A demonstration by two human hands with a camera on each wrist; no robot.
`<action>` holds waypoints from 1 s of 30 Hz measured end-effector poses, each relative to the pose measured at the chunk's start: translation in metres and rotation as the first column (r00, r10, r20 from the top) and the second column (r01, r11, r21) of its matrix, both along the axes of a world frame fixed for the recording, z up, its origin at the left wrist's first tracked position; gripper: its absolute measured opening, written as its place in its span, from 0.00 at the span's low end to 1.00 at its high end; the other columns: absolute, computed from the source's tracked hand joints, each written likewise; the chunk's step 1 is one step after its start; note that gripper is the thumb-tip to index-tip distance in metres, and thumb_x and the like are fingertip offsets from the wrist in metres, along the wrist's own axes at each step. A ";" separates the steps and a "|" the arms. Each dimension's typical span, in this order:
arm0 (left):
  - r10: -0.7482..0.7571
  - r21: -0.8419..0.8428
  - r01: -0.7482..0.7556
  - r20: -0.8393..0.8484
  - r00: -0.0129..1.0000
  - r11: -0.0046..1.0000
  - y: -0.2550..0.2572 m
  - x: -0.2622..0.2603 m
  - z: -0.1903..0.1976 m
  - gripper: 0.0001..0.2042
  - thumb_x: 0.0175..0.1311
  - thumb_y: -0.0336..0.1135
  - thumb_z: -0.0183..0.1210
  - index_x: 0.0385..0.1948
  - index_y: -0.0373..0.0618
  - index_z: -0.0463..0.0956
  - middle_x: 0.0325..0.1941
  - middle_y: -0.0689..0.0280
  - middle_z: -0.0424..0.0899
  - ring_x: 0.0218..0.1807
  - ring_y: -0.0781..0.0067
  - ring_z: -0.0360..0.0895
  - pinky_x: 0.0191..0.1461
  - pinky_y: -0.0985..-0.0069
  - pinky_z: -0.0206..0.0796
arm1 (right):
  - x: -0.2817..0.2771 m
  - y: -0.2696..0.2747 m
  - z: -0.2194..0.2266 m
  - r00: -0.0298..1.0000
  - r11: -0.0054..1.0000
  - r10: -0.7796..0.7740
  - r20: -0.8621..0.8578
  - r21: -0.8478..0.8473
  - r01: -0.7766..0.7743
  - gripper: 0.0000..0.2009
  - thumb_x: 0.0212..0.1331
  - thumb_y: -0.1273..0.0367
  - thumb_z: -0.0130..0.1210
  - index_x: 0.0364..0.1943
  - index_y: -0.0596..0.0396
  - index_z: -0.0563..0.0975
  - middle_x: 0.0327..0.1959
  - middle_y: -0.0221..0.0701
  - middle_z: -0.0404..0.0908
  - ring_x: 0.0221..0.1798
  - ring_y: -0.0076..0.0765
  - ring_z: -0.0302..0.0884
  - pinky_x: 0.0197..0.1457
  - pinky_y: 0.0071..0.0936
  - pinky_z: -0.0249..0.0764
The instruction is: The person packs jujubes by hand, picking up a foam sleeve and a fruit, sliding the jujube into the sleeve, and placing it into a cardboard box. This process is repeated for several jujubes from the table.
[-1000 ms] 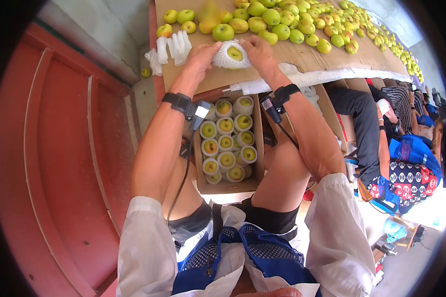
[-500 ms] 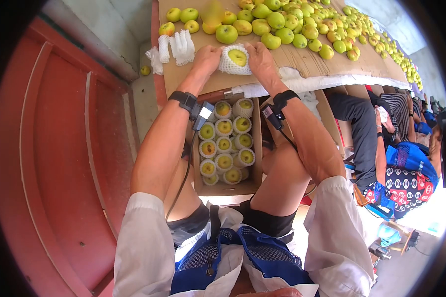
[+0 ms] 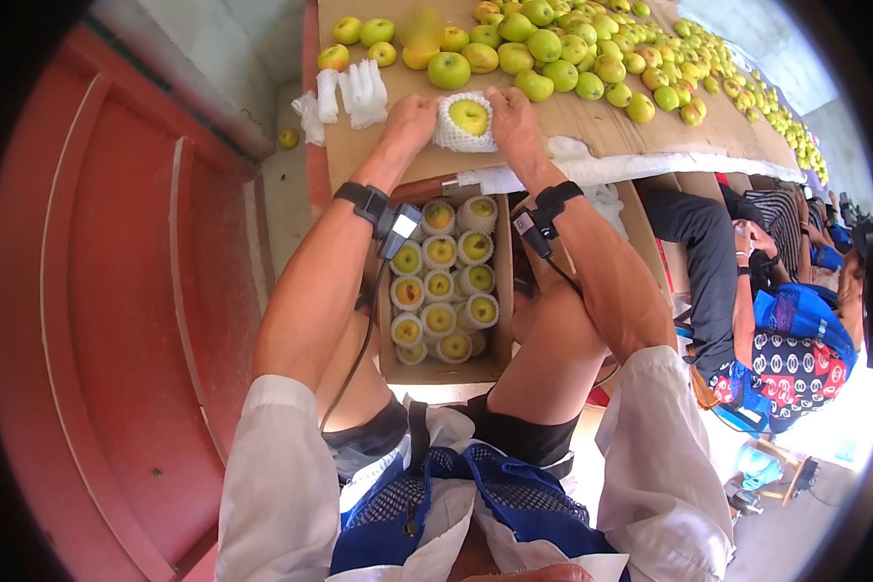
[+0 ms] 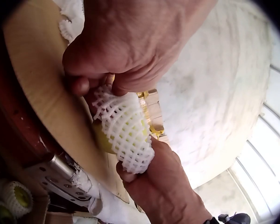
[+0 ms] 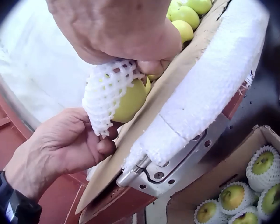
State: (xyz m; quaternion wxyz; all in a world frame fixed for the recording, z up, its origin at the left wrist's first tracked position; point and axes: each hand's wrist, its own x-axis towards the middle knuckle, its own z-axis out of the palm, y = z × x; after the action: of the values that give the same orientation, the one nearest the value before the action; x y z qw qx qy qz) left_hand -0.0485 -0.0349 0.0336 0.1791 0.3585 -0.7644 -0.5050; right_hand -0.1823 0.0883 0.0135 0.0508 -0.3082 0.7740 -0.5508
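A green-yellow apple [image 3: 468, 117] sits in a white foam net sleeve [image 5: 99, 95] over the cardboard-covered table, its top showing through the net's opening. My left hand [image 3: 412, 120] pinches the net's edge on the left side, thumb and fingers curled at the rim. On the other side my right hand [image 3: 518, 122] grips the opposite edge. In the left wrist view the stretched mesh covers most of the fruit between both hands. The right wrist view shows a bare part of the apple, with the left hand [image 5: 67, 142] below it.
Loose apples [image 3: 592, 58] lie heaped across the table's far side. Empty foam sleeves [image 3: 363, 95] are at the left. Below the table edge, a cardboard box [image 3: 502, 339] holds sleeved apples between the person's knees. A red door [image 3: 116, 291] stands left; other people sit right.
The net's opening has widened, and more of the apple's top shows now. Both hands have drawn slightly toward the body with it.
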 end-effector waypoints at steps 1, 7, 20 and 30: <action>-0.013 0.029 0.013 -0.007 1.000 0.999 0.002 0.002 0.005 0.21 0.73 0.45 0.54 0.43 0.28 0.78 0.41 0.43 0.85 0.44 0.50 0.84 0.49 0.60 0.72 | 0.006 0.003 0.006 1.000 1.000 0.006 -0.012 0.011 -0.006 0.19 0.69 0.58 0.55 0.42 0.66 0.78 0.31 0.47 0.81 0.36 0.49 0.80 0.43 0.40 0.74; -0.092 -0.020 0.092 0.019 0.996 0.996 0.001 0.011 0.004 0.19 0.79 0.44 0.43 0.45 0.33 0.73 0.33 0.60 0.79 0.34 0.71 0.74 0.37 0.70 0.70 | 0.028 0.009 0.036 0.999 1.000 0.023 -0.039 -0.013 -0.023 0.19 0.69 0.58 0.55 0.42 0.66 0.77 0.32 0.52 0.82 0.38 0.54 0.82 0.45 0.43 0.74; -0.043 0.463 0.243 -0.402 0.915 0.852 0.026 0.039 0.043 0.19 0.80 0.44 0.41 0.49 0.38 0.77 0.47 0.62 0.83 0.45 0.71 0.80 0.48 0.68 0.75 | 0.040 0.007 0.063 0.994 0.987 0.034 -0.103 -0.153 -0.049 0.17 0.69 0.60 0.56 0.42 0.66 0.79 0.33 0.48 0.84 0.38 0.43 0.81 0.46 0.36 0.75; 0.107 0.506 0.199 -0.513 0.852 0.839 0.036 0.037 0.052 0.18 0.80 0.43 0.41 0.42 0.40 0.78 0.38 0.64 0.83 0.37 0.72 0.81 0.39 0.69 0.76 | 0.049 0.007 0.077 0.971 0.930 0.160 0.180 -0.356 -0.087 0.16 0.69 0.61 0.58 0.34 0.65 0.79 0.26 0.30 0.75 0.32 0.23 0.66 0.38 0.26 0.68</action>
State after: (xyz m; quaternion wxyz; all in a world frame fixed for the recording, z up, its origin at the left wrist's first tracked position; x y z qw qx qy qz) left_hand -0.0116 0.0011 0.0855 0.2580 0.2244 -0.5209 -0.7822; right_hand -0.1333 0.0957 0.0904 0.1104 -0.3018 0.6346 -0.7029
